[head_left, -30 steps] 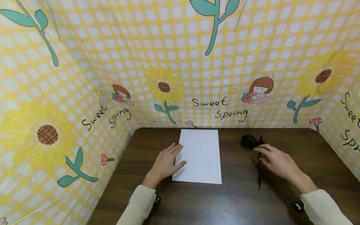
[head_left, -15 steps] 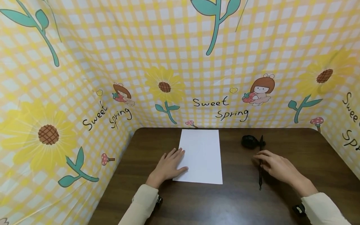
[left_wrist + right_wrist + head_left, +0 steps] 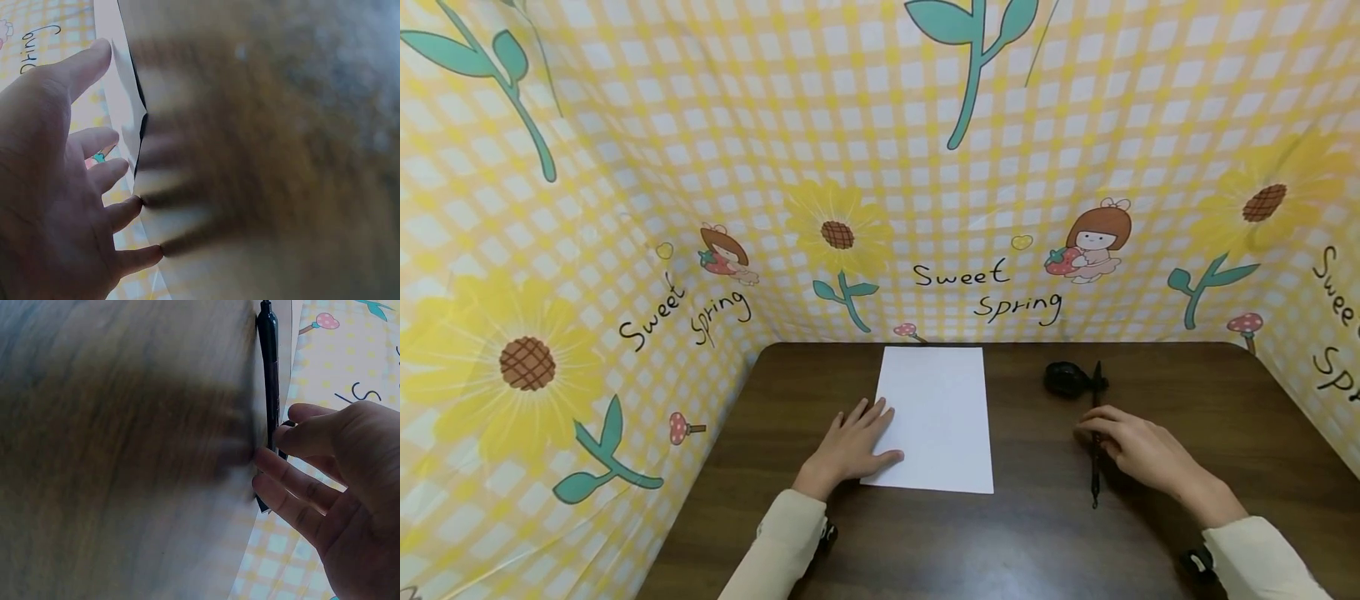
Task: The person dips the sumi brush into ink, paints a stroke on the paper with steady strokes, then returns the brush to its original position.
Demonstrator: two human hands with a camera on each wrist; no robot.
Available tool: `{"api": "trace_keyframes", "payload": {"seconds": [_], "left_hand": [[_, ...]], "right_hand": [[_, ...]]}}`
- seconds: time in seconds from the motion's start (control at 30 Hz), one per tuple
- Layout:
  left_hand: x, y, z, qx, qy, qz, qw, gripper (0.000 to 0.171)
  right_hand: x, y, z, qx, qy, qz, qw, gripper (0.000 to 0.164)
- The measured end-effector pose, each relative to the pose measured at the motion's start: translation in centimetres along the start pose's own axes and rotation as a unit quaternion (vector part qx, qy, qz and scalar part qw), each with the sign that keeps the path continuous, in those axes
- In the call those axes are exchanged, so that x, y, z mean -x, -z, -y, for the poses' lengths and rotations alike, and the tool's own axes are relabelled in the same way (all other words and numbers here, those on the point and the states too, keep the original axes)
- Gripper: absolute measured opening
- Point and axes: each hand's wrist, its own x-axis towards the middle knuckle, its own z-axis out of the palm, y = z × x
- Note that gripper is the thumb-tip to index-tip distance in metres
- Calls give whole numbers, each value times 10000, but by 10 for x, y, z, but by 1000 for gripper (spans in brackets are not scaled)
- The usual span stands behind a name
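Note:
A sheet of white paper (image 3: 936,417) lies on the dark wooden table. My left hand (image 3: 850,442) rests on its left edge with fingers spread and nearly straight; in the left wrist view, the fingertips (image 3: 150,253) touch down near that edge. To the right lies a dark calligraphy brush (image 3: 1095,479), its pointed end away from me and a small loop at the near end. My right hand (image 3: 1138,442) pinches its handle between thumb and curled fingers. Beyond this hand, a black oval dish (image 3: 1066,379), like an inkstone, stands against the brush's far end.
A yellow checked cloth (image 3: 880,142) with printed flowers and lettering hangs behind and on both sides of the table (image 3: 925,550). Bare wood lies between the paper and the brush. Each wrist carries a small black strap device.
My right hand has slid slightly toward me along the brush, uncovering more of its far end, and its fingers have closed in. My left hand has shifted a little nearer and right over the paper.

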Motion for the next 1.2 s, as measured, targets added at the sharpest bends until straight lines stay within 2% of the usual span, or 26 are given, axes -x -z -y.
{"api": "trace_keyframes", "payload": {"seconds": [0.5, 0.83, 1.2], "left_hand": [[-2, 0, 0, -51, 137, 284, 9995, 91], [-4, 4, -3, 118, 188, 413, 9989, 84], [-3, 4, -2, 194, 227, 435, 9986, 84]], "right_hand": [[-3, 0, 1, 112, 18, 165, 9998, 41], [-4, -2, 0, 153, 34, 231, 9996, 35], [-5, -5, -1, 239, 111, 65, 9996, 31]]}}
